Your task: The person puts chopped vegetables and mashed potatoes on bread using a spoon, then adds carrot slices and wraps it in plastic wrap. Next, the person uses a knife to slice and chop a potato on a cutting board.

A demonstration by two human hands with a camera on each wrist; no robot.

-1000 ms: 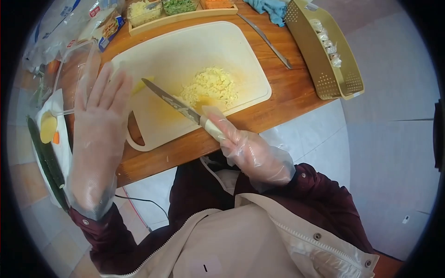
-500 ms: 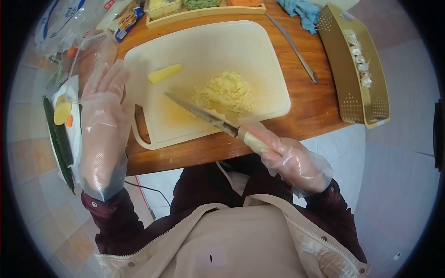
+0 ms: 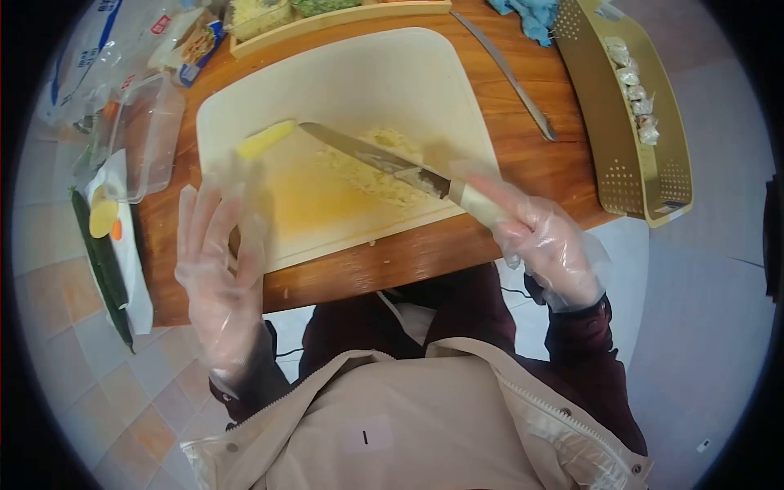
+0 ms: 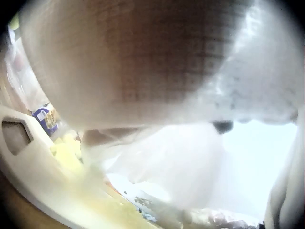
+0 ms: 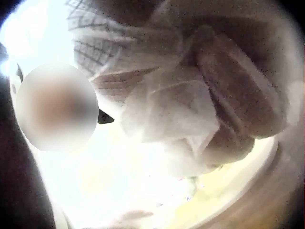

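Observation:
My right hand (image 3: 547,237), in a clear plastic glove, grips a knife (image 3: 367,155) by its pale handle. The blade points left over the cutting board (image 3: 351,61), with pale bits stuck to it. Partly behind the blade lies a heap of finely chopped pale-yellow food (image 3: 388,192). A yellow strip (image 3: 265,139) rests near the board's left side, just off the knife tip. Gloved too, my left hand (image 3: 220,261) hovers by the board's near left corner, its fingers loosely bent and holding nothing. In the right wrist view my gloved fingers (image 5: 238,86) hide most of the knife.
Left of the board stand a clear plastic container (image 3: 151,139) and a white cloth (image 3: 139,269) with a yellow chunk and cucumbers. A second knife (image 3: 510,77) lies to the right, beside a tan basket (image 3: 604,155) holding small wrapped pieces. A wooden tray (image 3: 343,18) of chopped vegetables stands behind.
My left hand has come back from beside the plastic container toward my body and the board's near corner, fingers bending. The knife, still in my right hand, has shifted right and lies flatter across the view.

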